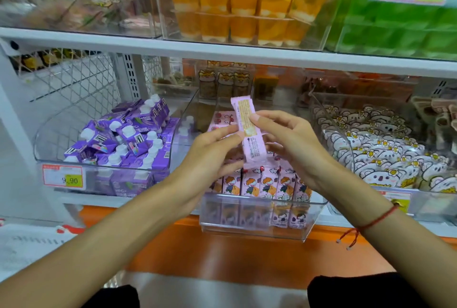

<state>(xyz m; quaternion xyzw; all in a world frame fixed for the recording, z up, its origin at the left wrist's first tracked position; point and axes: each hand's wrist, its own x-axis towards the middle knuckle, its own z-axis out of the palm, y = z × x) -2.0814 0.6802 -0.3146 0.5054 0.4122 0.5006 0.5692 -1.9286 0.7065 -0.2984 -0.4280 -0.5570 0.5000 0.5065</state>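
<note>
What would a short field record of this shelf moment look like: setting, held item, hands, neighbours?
setting: shop shelf with clear bins
held item: pink carton, tilted, printed side panel facing the camera
left hand: pinches its left edge
right hand: pinches its right edge
below: clear bin holding similar cartons upright
left neighbour: purple cartons
right neighbour: koala packets

Both forearms bare, left hand [212, 156] & right hand [291, 142] bare too, w/ short plain nails. Right wrist has a thin red thread bracelet [378, 218] - knotted on the underside, w/ two loose red ends, each w/ a tiny pale bead at the tip. Black clothing [116, 295] shows at the bottom edge - two dark patches, approx. one under each elbow.
</note>
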